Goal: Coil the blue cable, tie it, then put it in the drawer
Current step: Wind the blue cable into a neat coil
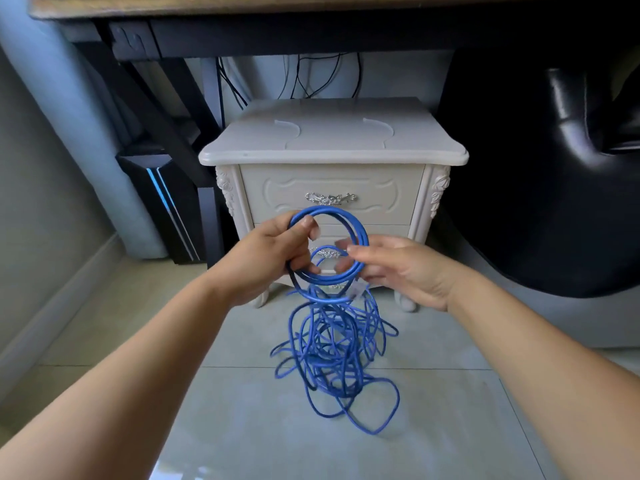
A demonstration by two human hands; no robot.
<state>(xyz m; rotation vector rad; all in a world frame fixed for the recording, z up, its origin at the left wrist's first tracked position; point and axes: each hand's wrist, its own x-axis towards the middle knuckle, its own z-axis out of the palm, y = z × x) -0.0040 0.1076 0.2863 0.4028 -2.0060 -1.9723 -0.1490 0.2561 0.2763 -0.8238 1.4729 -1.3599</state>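
The left grip (277, 251) is closed around the left side of a small coil of the blue cable (329, 280), thumb on top and fingers curled through the ring. The right grip (405, 268) pinches the coil's lower right side, thumb in front and fingers behind, though motion blur smears the fingertips. From the coil the cable drops to a loose tangle (332, 358) on the tiled floor (450, 410); its ends cannot be made out. Behind stands a cream nightstand (332, 143). Its upper drawer (277, 188) is closed, so its contents are hidden. The lower drawer (391, 233), also closed, is partly covered by the hands. A desk tabletop (311, 1) is cut off above.
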